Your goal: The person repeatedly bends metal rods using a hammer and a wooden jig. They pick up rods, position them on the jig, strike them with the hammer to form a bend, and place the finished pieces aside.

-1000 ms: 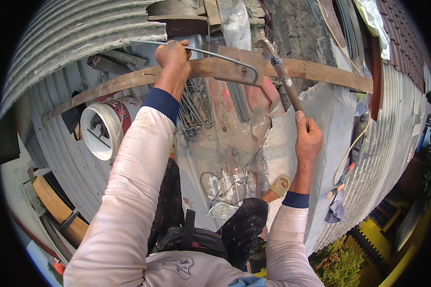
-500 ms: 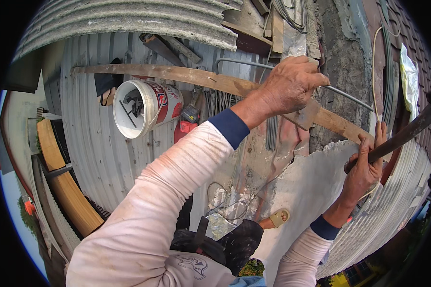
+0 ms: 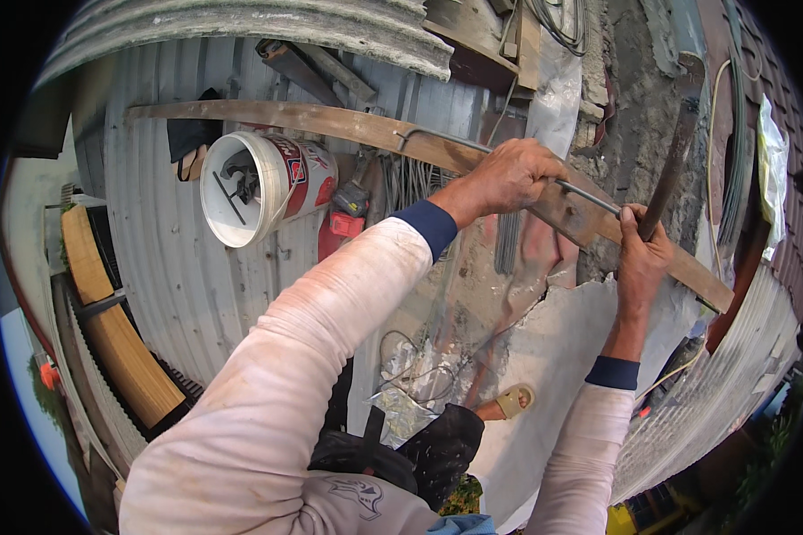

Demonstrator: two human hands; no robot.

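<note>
A grey steel rod (image 3: 453, 139) with a bent left end lies over a long wooden plank (image 3: 343, 123). My left hand (image 3: 519, 174) is closed around the rod near its middle, above the plank. My right hand (image 3: 644, 259) is wrapped round the lower end of a dark brown bar (image 3: 671, 160), which stands tilted up and away. The rod's right end meets my right fingers; whether they grip it too is hidden. Under my hands, a wider block (image 3: 575, 214) is fixed on the plank.
Left of my hands, a white bucket (image 3: 281, 183) lies tipped on the corrugated metal sheet (image 3: 165, 267). Beside it are a red-and-grey tool (image 3: 350, 203) and a bundle of wires (image 3: 410, 187). A handsaw (image 3: 299, 73) lies farther off. My sandalled foot (image 3: 513, 401) rests below.
My right hand has moved left and up to the rod's end, swinging the dark bar from sideways to upright. My left hand has lowered slightly with the rod, toward the plank.
</note>
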